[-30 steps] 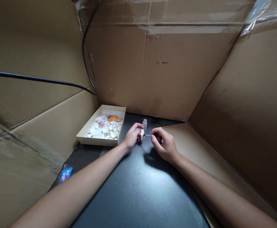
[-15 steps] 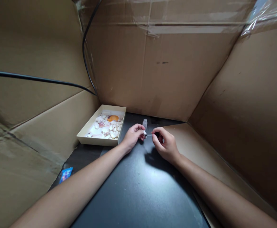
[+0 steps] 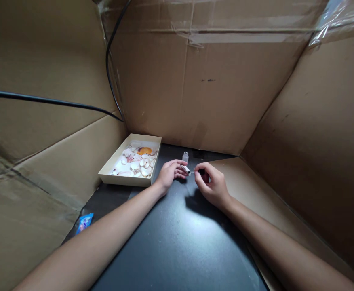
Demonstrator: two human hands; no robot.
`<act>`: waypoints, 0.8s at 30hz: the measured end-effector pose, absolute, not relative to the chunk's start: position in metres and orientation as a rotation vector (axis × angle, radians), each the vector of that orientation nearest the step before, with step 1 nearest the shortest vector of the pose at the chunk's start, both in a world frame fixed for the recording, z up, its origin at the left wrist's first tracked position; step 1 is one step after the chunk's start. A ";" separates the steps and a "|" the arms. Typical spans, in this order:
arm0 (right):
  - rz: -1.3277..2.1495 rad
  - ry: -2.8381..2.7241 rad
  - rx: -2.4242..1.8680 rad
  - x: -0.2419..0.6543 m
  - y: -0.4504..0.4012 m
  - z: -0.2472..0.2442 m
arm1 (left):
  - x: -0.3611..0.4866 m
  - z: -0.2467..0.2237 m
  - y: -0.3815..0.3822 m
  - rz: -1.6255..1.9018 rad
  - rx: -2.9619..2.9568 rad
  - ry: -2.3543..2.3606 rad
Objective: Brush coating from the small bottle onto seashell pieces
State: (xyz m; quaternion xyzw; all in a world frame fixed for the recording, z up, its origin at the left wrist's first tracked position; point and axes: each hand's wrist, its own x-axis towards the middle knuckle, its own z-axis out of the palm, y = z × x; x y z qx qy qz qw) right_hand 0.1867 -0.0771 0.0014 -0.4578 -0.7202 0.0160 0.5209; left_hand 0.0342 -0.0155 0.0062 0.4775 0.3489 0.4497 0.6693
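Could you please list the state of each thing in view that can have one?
Left hand: pinching a small shell.
Right hand: holding a thin brush to the shell.
Small bottle: upright, uncapped, behind the hands.
Tray: open, holding shells.
Blue wrapper: lying flat.

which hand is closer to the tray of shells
Left. The left hand holds a small shell just right of the tray of shells, almost beside its near corner. The right hand is farther right, past the left.

Both forearms reach forward and converge. The left hand [image 3: 170,173] is curled with fingertips pinched together. The right hand [image 3: 211,184] is also closed in a pinch, thumb against forefinger.
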 end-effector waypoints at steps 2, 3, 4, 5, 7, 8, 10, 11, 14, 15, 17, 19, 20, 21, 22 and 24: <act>0.047 -1.744 -1.097 0.187 -0.077 0.002 | 0.034 0.006 -0.016 1.020 1.075 0.793; 0.051 -1.751 -1.107 0.187 -0.077 0.002 | 0.034 0.006 -0.016 1.021 1.074 0.796; 0.052 -1.751 -1.118 0.187 -0.078 0.001 | 0.034 0.006 -0.016 1.021 1.074 0.797; 0.052 -1.743 -1.124 0.188 -0.078 0.001 | 0.034 0.006 -0.016 1.022 1.073 0.797; 0.048 -1.728 -1.125 0.188 -0.078 0.001 | 0.034 0.005 -0.016 1.025 1.071 0.792; 0.046 -1.728 -1.125 0.188 -0.077 0.000 | 0.034 0.004 -0.016 1.026 1.071 0.787; 0.050 -1.743 -1.135 0.188 -0.077 0.000 | 0.034 0.004 -0.015 1.029 1.071 0.778; 0.053 -1.747 -1.142 0.188 -0.077 0.000 | 0.034 0.004 -0.015 1.028 1.071 0.777; 0.060 -1.723 -1.142 0.188 -0.077 0.001 | 0.034 0.003 -0.014 1.024 1.066 0.776; 0.058 -1.714 -1.140 0.188 -0.077 0.002 | 0.034 0.003 -0.014 1.024 1.064 0.774; 0.055 -1.713 -1.157 0.189 -0.077 0.002 | 0.034 0.003 -0.014 1.023 1.064 0.770; 0.056 -1.710 -1.190 0.190 -0.077 0.002 | 0.034 0.003 -0.014 1.022 1.068 0.772; 0.060 -1.703 -1.197 0.190 -0.077 0.002 | 0.034 0.004 -0.015 1.020 1.071 0.776; 0.064 -1.692 -1.195 0.190 -0.077 0.002 | 0.034 0.004 -0.015 1.017 1.072 0.781; 0.070 -1.681 -1.186 0.191 -0.077 0.001 | 0.034 0.005 -0.015 1.016 1.072 0.788; 0.083 -1.681 -1.174 0.192 -0.076 0.001 | 0.034 0.006 -0.015 1.018 1.068 0.800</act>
